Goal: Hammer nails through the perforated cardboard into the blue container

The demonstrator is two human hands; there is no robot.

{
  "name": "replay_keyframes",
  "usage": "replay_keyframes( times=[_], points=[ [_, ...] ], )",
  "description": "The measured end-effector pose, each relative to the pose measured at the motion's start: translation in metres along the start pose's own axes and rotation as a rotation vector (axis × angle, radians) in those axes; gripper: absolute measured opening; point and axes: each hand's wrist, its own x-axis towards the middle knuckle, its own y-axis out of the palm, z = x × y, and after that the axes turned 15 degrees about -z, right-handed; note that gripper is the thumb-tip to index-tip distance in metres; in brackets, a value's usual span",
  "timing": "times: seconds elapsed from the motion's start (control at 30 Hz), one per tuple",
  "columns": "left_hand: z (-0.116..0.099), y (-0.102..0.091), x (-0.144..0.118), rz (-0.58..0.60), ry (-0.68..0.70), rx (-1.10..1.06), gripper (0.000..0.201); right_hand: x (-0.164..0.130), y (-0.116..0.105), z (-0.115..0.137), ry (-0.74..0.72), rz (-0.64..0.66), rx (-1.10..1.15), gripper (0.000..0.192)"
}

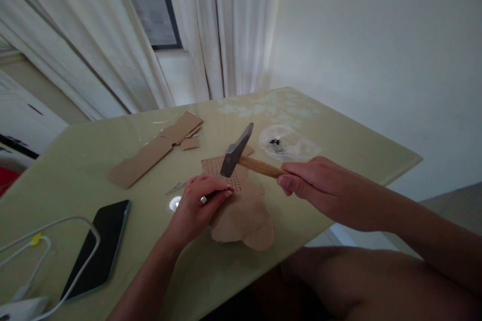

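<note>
My right hand (pixel 320 185) is wrapped round the wooden handle of a hammer (pixel 259 165). The steel head is raised a little above a brown cardboard piece (pixel 244 215) with rows of small holes in its far part. My left hand (pixel 201 198) rests on the left side of that cardboard, thumb and forefinger pinched together close below the hammer head. What the pinch holds is too small to make out. A few thin metal pieces (pixel 176 188) lie on the table just left of this hand.
Long cardboard strips (pixel 150 158) lie at the back left. A clear plastic bag (pixel 297 145) with small dark pieces is at the back right. A black phone (pixel 101 246) and a white cable (pixel 81 219) occupy the near left of the pale green table (pixel 324 115).
</note>
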Motion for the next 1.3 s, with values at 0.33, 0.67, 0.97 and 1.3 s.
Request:
replay_keyframes(
  times=[0.33,0.67,0.97,1.3],
  points=[
    [0.0017,0.001,-0.001,-0.005,0.01,0.015,0.008,0.0002,0.0014,-0.0021,-0.002,0.002,-0.018,0.057],
    [-0.0011,0.0001,0.0013,-0.004,0.018,0.03,0.012,0.0007,0.0057,-0.0019,-0.008,0.03,-0.064,0.058],
    [0.0007,-0.0002,0.0009,0.037,0.004,0.02,0.009,0.0015,0.009,-0.0046,-0.041,0.111,-0.091,0.061],
    [0.0025,-0.0015,-0.0002,0.021,0.041,0.018,0.006,0.0018,0.009,-0.0036,-0.03,0.068,-0.063,0.059]
  ],
)
